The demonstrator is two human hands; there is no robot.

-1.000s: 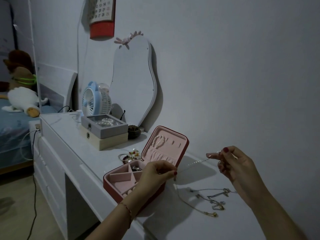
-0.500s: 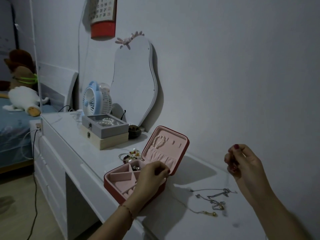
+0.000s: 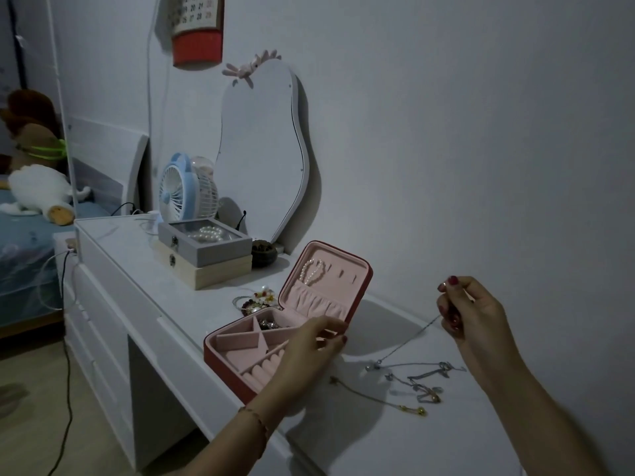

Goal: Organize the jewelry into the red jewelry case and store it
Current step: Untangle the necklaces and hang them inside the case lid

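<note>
The red jewelry case is lying open on the white dresser top, directly under your left hand, with its pink lid standing up just beyond your fingertips and a pearl bracelet hanging on the lid's inner panel. Your left hand is hovering over the near right corner of the case's divided tray, fingers curled with the tips drawn close together; whether they are pinching anything you cannot tell from this view. Your right hand, well to the right of the case and raised above the dresser, is pinching the top of a thin silver chain, which is slanting down and left from your fingers until its lower end is touching the surface between your two hands. Below your right wrist a tangle of silver chains is lying on the top, with a gold chain stretched just nearer you. Past your left hand, behind the case, a small heap of beaded bracelets is sitting, and farther off a grey glass-lidded box is resting on a wooden box, beside a blue desk fan and a curvy mirror. High on the wall a calendar is showing date numbers, among them 19, 20, 21 and 26 to 29.
</note>
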